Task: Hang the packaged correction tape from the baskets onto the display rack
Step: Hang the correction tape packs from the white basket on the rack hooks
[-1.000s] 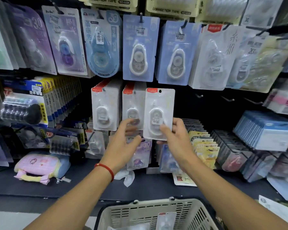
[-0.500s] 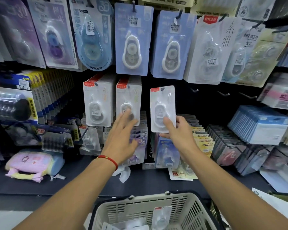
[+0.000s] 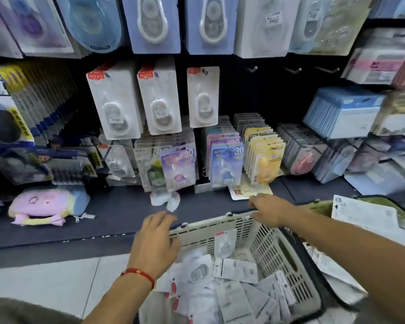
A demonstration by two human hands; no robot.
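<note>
Left hand [image 3: 156, 239] over the near-left rim of the white basket [image 3: 274, 249], fingers relaxed, holding nothing. Right hand [image 3: 268, 209] at the basket's far rim; whether it grips the rim cannot be told. Loose correction tape packs [image 3: 222, 284] heaped inside the basket. On the display rack [image 3: 255, 94], one white pack [image 3: 203, 97] hangs alone on a hook, right of two fuller rows [image 3: 138, 101]. Red bracelet [image 3: 139, 274] on the left wrist.

Both arms reach forward over the basket [image 3: 267, 244]. The left hand [image 3: 156, 242] hovers at its near-left rim, fingers loosely spread and empty; the right hand [image 3: 265, 210] rests curled on its far rim.
</note>
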